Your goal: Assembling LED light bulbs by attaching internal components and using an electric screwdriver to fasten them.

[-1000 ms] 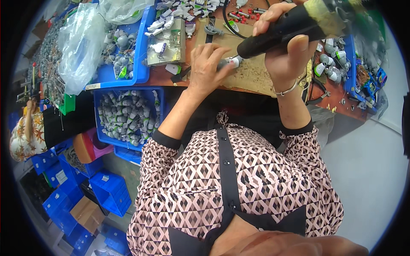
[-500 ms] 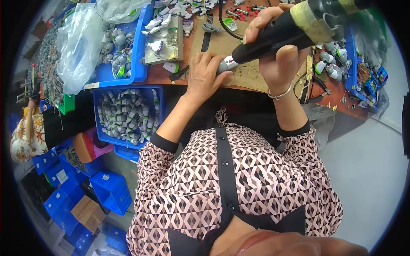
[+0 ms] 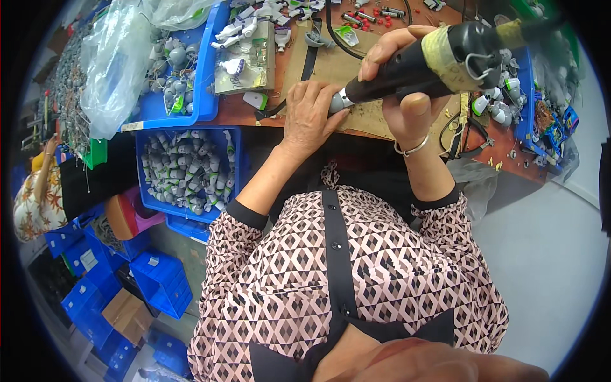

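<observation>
Over cardboard (image 3: 377,120) near the front edge of the reddish-brown counter (image 3: 230,110), the left grip (image 3: 307,114) clasped a gray-and-white piece (image 3: 337,102), its end meeting the black tool (image 3: 401,71) held in the right grip (image 3: 412,118). A blue bin (image 3: 149,202) of gray parts (image 3: 184,169) sat lower, blue crates (image 3: 182,290) beyond it.

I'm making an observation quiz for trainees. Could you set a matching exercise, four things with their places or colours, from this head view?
Things
1. power tool
2. small grey-and-white part
3. cardboard box
4. bracelet

Places or colours
A. among blue crates, lower left
B. silver-coloured
C. in the right hand
D. in the left hand

Pairs: 1-C, 2-D, 3-A, 4-B
</observation>
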### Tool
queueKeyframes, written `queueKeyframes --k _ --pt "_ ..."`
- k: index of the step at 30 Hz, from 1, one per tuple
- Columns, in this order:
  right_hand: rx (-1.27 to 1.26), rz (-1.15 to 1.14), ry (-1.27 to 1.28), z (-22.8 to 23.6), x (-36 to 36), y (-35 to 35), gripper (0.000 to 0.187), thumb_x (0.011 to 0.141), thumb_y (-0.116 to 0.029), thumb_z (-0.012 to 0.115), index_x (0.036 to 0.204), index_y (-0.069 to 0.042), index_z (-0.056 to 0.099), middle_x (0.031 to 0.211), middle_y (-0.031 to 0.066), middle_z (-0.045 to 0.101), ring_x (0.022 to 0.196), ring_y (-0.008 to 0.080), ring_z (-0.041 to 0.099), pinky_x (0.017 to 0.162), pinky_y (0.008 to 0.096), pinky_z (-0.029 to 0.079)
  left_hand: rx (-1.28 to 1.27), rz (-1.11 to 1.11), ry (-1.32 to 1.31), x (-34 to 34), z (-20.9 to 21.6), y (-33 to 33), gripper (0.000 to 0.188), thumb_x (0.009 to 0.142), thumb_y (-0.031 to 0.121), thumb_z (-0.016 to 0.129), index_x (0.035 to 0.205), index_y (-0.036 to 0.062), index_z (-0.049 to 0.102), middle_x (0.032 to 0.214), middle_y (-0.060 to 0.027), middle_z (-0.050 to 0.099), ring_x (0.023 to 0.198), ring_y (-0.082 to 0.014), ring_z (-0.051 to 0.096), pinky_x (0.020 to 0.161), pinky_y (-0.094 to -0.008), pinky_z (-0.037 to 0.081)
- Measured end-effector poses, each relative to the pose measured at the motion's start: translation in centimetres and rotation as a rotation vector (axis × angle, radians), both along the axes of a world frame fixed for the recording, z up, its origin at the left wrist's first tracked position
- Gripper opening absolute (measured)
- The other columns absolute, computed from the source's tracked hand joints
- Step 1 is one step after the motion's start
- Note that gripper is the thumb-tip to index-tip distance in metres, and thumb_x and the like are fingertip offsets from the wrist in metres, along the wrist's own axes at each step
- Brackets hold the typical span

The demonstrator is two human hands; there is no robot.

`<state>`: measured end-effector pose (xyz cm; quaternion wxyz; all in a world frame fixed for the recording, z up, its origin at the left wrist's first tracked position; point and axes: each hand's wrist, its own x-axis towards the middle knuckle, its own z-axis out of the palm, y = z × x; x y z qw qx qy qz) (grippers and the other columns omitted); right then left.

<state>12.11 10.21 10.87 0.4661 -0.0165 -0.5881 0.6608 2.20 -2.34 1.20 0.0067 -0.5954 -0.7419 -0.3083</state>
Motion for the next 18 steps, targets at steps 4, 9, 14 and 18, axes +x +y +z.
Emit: queueKeyframes --k 4,9,14,18 --pt "0.066 0.046 -0.021 0.0 -0.3 -0.8 0.077 0.081 -0.048 0.073 0.128 -0.002 0.032 0.089 0.013 0.056 0.072 0.0189 0.057 0.064 0.0314 0.05 0.007 0.018 0.027 -0.1 0.0 -0.3 0.044 0.074 0.025 0.075 0.111 0.0104 0.057 0.106 -0.0079 0.053 0.104 -0.0282 0.049 0.092 -0.0425 0.035" --pt "0.409 -0.075 -0.203 -0.4 0.1 -0.7 0.081 0.081 -0.035 0.077 0.134 0.0 0.026 0.088 0.0113 0.056 0.074 0.0174 0.058 0.067 0.0294 0.05 -0.009 -0.02 0.102 -0.1 -0.3 -0.1 0.042 0.077 0.027 0.072 0.111 0.0101 0.056 0.104 -0.0074 0.053 0.105 -0.0274 0.048 0.095 -0.0433 0.033" --pt "0.065 0.093 -0.095 1.1 -0.8 -1.4 0.095 0.077 -0.04 0.08 0.139 0.001 0.02 0.088 0.0102 0.055 0.074 0.0167 0.056 0.067 0.0285 0.049 0.015 -0.023 0.065 -0.1 -0.3 0.1 0.04 0.077 0.026 0.072 0.11 0.0097 0.056 0.103 -0.0065 0.053 0.105 -0.0269 0.049 0.096 -0.0429 0.033" --pt "0.085 0.096 -0.188 1.6 -0.4 -1.7 0.078 0.073 -0.05 0.08 0.115 0.002 0.04 0.083 0.0083 0.053 0.074 0.0162 0.056 0.068 0.028 0.048 0.031 -0.007 0.045 0.1 -0.1 0.1 0.04 0.077 0.026 0.072 0.109 0.0097 0.056 0.102 -0.0066 0.053 0.105 -0.0271 0.049 0.096 -0.0425 0.033"
